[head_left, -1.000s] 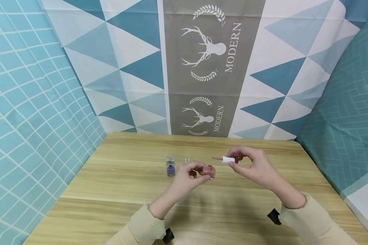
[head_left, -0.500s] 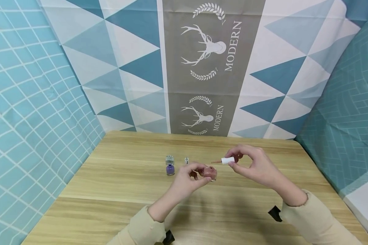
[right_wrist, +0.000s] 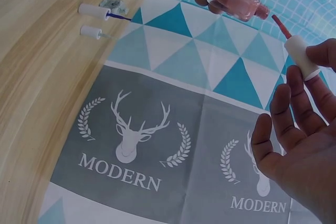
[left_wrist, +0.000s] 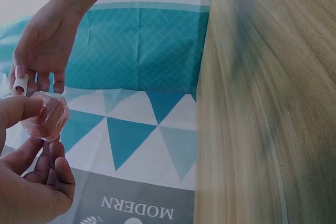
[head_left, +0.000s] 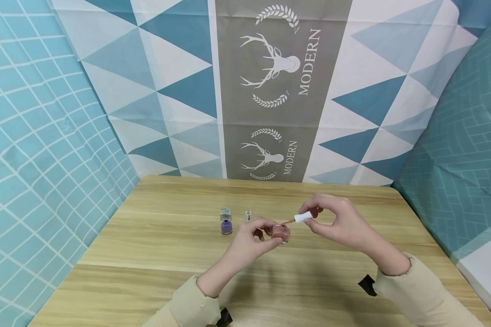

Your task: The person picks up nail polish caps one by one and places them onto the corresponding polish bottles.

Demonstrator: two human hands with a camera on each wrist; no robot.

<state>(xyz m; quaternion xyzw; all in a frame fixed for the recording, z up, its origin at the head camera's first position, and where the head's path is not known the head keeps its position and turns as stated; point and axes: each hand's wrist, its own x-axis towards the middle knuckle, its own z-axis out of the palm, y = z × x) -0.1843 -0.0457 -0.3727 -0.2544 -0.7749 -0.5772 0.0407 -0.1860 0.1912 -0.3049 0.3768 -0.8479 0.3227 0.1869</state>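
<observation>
My left hand (head_left: 250, 240) holds a pink nail polish bottle (head_left: 281, 232) above the table, pinched between thumb and fingers. The bottle is uncapped and tilted, its neck facing right in the right wrist view. My right hand (head_left: 336, 219) pinches a white nail polish cap (right_wrist: 300, 56) whose pink-coated brush (right_wrist: 281, 26) points at the bottle's mouth. In the right wrist view a small gap separates brush tip and neck; in the head view they overlap. The left wrist view shows the bottle's base end, and the brush is hidden there.
On the wooden table (head_left: 155, 245), left of my hands, stand an open purple polish bottle (head_left: 226, 227) and a clear bottle (head_left: 225, 214). Two white brush caps lie there, one with a purple brush (right_wrist: 94, 10), one smaller (right_wrist: 91, 32). Patterned cloth hangs behind.
The brush has swung from level to pointing down-left and come close to the bottle's mouth. My left hand has brought the bottle slightly right and down.
</observation>
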